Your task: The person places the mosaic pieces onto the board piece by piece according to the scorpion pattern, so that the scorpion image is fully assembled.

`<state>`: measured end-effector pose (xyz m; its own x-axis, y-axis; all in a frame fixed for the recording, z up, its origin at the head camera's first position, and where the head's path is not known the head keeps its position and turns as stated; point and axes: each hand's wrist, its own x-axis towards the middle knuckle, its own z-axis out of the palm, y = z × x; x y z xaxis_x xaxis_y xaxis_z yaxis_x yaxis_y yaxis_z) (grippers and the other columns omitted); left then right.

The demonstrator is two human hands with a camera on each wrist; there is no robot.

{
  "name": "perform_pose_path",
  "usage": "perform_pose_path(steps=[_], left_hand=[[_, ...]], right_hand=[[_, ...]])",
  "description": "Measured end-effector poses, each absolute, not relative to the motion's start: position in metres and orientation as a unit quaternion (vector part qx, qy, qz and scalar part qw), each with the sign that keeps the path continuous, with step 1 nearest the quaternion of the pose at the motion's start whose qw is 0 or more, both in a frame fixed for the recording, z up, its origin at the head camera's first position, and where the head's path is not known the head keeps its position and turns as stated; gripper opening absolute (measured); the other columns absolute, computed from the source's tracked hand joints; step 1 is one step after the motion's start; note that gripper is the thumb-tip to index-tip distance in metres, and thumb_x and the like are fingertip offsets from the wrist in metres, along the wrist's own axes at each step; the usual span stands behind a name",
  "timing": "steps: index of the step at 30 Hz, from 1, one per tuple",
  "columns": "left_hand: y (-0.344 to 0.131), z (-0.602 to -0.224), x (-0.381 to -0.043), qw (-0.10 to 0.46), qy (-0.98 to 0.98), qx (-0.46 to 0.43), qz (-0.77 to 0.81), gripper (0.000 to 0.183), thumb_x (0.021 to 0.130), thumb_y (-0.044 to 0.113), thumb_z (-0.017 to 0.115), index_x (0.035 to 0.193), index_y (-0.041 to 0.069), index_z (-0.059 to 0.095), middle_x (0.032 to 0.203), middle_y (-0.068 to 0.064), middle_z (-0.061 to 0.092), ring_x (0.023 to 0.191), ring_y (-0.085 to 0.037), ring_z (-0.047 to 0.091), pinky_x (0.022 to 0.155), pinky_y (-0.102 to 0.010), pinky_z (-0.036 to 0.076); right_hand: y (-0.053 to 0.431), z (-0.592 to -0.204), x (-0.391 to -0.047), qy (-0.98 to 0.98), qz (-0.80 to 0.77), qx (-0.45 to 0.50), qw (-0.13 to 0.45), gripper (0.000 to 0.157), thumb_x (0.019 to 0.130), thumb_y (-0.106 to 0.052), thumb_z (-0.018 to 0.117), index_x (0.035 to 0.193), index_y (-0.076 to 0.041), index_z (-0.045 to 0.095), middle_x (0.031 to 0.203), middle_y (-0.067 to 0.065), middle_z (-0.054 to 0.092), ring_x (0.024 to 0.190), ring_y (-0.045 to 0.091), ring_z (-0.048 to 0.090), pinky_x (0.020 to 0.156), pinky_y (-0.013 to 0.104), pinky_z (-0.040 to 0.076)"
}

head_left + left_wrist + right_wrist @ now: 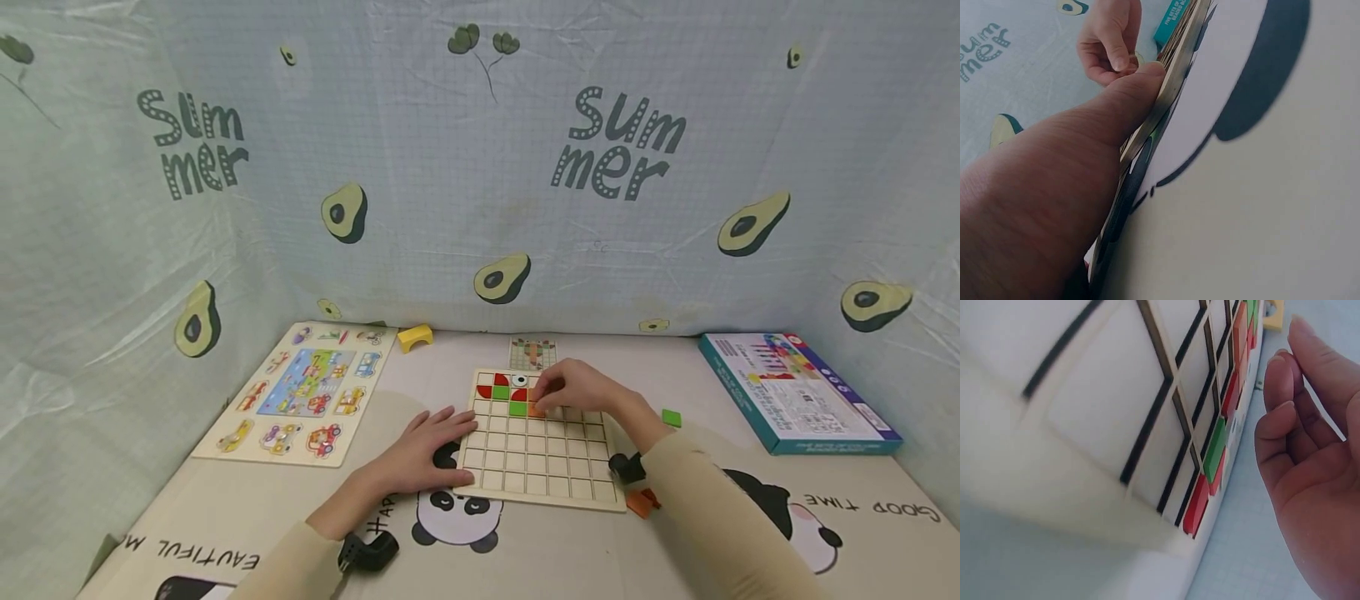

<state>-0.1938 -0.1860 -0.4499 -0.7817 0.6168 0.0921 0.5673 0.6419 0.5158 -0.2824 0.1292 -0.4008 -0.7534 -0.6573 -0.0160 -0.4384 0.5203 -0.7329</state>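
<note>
We are resting the left hand (pixel 429 450), fingers spread, on the board (pixel 537 465) and positioning the nearer right hand (pixel 576 388), fingers curled, grasp undeterminable, at the orange tile (pixel 533 411), just right of the green tile (pixel 517 409).

in the head view, a hand could enter from bottom centre over the grid board (pixel 536 467). the left hand (pixel 423 450) bars the board's left edge, the right hand (pixel 577 387) its upper middle; a box (pixel 802 396) blocks the frame's right side.

One grid board (pixel 536 463), one box (pixel 802 400), one arch (pixel 414 335)
</note>
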Motion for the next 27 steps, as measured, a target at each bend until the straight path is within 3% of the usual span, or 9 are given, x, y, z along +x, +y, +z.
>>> perform_pose_path(steps=[13,27], left_hand=[[-0.185,-0.449,-0.195,0.045,0.904,0.331,0.266,0.079,0.089,0.055,0.070,0.152,0.012,0.048,0.160,-0.003,0.037,0.151,-0.034,0.020,0.118,-0.061,0.008],[-0.185,-0.450,-0.194,0.051,0.906,0.323,0.271,0.080,0.089,0.055,0.071,0.152,0.012,0.047,0.160,-0.003,0.037,0.151,-0.034,0.020,0.118,-0.061,0.007]], right_hand=[[0.160,-0.388,-0.277,0.858,-0.391,-0.302,0.143,0.011,0.093,-0.007,0.073,0.099,0.002,0.073,0.094,0.002,0.071,0.084,0.019,0.065,0.077,0.038,0.053],[0.205,-0.391,-0.272,0.888,-0.376,-0.235,0.122,0.010,0.094,-0.012,0.073,0.100,-0.003,0.073,0.094,0.001,0.070,0.085,0.020,0.060,0.080,0.035,0.050]])
